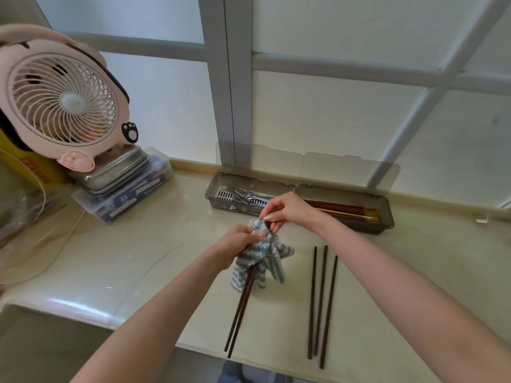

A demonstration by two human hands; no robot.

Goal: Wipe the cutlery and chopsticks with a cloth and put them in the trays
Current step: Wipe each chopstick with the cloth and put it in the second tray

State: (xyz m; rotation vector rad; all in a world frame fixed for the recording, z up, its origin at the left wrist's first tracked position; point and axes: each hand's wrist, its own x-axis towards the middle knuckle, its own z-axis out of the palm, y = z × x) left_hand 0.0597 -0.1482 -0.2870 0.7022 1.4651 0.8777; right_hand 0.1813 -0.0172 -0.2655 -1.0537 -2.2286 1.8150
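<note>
My left hand (238, 244) grips a grey-and-white striped cloth (261, 261) wrapped around a pair of dark brown chopsticks (240, 313). Their long ends slant down toward the counter's front edge. My right hand (287, 211) pinches the chopsticks' top ends just above the cloth. Three more dark chopsticks (322, 305) lie side by side on the counter to the right. Behind my hands stand two smoky plastic trays with lids raised: the left tray (214, 189) holds forks and other metal cutlery (243, 197), the right tray (387, 214) holds red and wooden chopsticks (345, 211).
A pink desk fan (63, 103) stands at the left on a metal tin (119, 170) stacked on a clear box (132, 194). A white cable (69, 236) runs across the left counter. A frosted window backs the counter, and the counter edge drops off at the front left.
</note>
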